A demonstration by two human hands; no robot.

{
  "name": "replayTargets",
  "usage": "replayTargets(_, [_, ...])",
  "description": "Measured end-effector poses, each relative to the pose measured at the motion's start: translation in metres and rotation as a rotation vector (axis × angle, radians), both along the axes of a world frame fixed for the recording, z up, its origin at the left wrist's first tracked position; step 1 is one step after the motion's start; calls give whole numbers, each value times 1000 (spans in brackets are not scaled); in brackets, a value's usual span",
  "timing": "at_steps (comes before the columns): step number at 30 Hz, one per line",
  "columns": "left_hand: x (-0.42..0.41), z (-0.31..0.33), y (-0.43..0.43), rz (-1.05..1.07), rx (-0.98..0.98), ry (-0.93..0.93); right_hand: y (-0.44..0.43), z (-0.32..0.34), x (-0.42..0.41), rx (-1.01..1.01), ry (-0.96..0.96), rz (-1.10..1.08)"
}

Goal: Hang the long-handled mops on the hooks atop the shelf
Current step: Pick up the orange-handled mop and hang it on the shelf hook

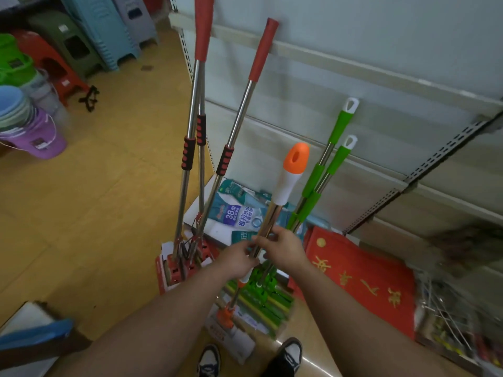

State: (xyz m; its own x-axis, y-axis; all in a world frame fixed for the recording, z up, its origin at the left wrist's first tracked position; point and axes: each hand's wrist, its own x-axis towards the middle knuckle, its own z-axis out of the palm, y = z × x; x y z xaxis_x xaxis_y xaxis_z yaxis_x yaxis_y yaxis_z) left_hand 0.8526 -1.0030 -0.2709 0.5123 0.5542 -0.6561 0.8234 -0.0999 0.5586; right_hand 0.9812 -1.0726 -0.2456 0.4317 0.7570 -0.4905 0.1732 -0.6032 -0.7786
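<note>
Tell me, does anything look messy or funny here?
Yes. The red-handled mops lean crookedly against the shelf, crossing one another instead of hanging. A small black thing lies loose on the floor by the stacked stools. The left hand and right hand hold the orange-tipped mop.

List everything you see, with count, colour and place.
orange mop: one, white-orange handle, held at centre
red mops: three, red grips, leaning on shelf
green mops: two, green, leaning on shelf
shelf: one, white, right
packs: several, teal, bottom shelf
mat: one, red, lower right
stools: stacks, blue, green, red, top left
buckets: stacked, purple, blue, left
shoes: two, black-white, bottom
left hand: grips orange mop's shaft
right hand: grips the same shaft
</note>
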Motion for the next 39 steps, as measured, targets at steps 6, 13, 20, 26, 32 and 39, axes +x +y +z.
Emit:
replayTargets(6, [-36,7,-11,-19,37,-36,-18,26,-42,-21,-85,38])
replayTargets(13, [-68,12,-32,-60,6,-105,-49,47,-69,-25,-189,104])
replayTargets(20, [-68,29,-45,-118,66,-133,-66,61,-77,-29,-279,83])
replayTargets(26, [-53,27,-50,-109,100,-168,-71,67,-70,-21,-268,-17])
replayTargets(32, [-42,22,-55,-81,62,-166,-77,65,-61,-31,-256,-43])
replayTargets(39, [-41,12,-62,-80,34,-149,-85,63,-56,-54,-228,-8])
